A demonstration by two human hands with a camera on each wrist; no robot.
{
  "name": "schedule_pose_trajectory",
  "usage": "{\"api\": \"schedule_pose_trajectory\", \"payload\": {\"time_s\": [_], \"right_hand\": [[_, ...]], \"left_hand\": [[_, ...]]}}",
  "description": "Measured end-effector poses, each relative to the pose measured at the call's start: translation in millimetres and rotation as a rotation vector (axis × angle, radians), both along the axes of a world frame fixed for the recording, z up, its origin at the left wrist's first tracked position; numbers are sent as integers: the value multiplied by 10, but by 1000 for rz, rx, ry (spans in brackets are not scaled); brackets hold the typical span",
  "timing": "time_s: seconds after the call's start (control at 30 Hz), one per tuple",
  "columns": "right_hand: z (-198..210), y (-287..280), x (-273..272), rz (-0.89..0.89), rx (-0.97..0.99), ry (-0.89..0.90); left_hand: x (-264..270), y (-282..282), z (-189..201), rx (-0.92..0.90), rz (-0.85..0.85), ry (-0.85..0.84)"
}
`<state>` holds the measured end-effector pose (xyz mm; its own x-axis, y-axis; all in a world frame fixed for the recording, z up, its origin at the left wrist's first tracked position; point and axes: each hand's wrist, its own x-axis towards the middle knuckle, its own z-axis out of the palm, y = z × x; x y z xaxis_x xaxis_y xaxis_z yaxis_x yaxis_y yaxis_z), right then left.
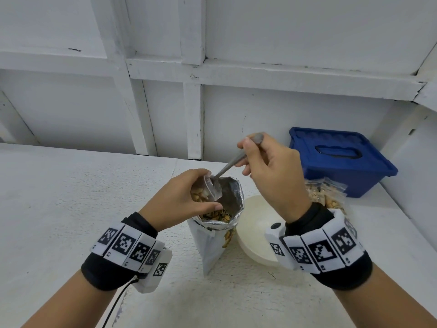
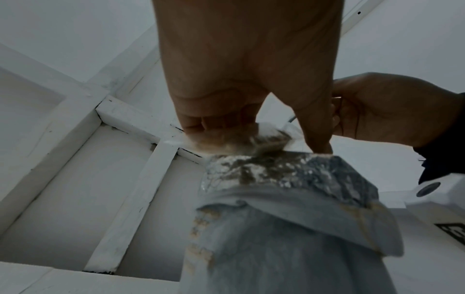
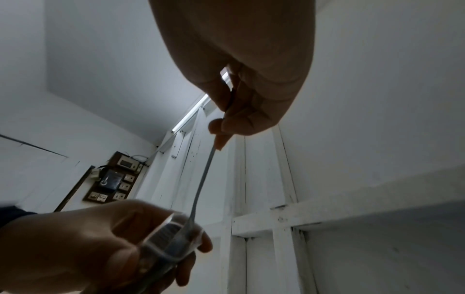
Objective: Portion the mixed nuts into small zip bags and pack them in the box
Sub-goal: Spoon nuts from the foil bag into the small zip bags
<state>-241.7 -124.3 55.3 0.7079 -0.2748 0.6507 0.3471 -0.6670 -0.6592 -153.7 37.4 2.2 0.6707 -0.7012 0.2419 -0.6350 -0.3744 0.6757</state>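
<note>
My left hand grips a small clear zip bag, partly filled with nuts, right above the mouth of the big foil nut pouch standing on the table. My right hand pinches the handle of a metal spoon, and the spoon's bowl dips into the small bag's mouth. In the right wrist view the spoon runs down into the zip bag held by my left hand. The left wrist view shows the foil pouch below my fingers.
A blue lidded plastic box stands at the back right against the wall. Filled zip bags of nuts lie in front of it. A cream bowl sits under my right wrist. White table stretches left.
</note>
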Motion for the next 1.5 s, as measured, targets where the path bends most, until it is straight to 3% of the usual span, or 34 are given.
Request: {"api": "schedule_pose_trajectory", "payload": {"time_s": [0.1,0.27,0.43,0.63,0.77,0.93,1.33,1.5], "right_hand": [[69,-24,-31,-12,-72,-75],[69,-245,-111,-80,53,-143],[-310,-265,-79,-26,-74,165],[-714,-124,-13,25,-410,313],[-745,-73,-15,53,-435,391],[-757,-86,7,80,-304,406],[-620,-273,-4,-50,456,446],[-597,-364,-24,-110,657,399]], "left_hand": [[18,44,-8,-14,35,-21],[72,185,-36,-68,156,-17],[103,240,-58,-44,159,33],[83,180,-85,12,126,50],[97,165,-84,13,126,68],[109,159,-91,21,129,64],[99,175,-49,32,85,78],[122,216,5,48,57,57]]}}
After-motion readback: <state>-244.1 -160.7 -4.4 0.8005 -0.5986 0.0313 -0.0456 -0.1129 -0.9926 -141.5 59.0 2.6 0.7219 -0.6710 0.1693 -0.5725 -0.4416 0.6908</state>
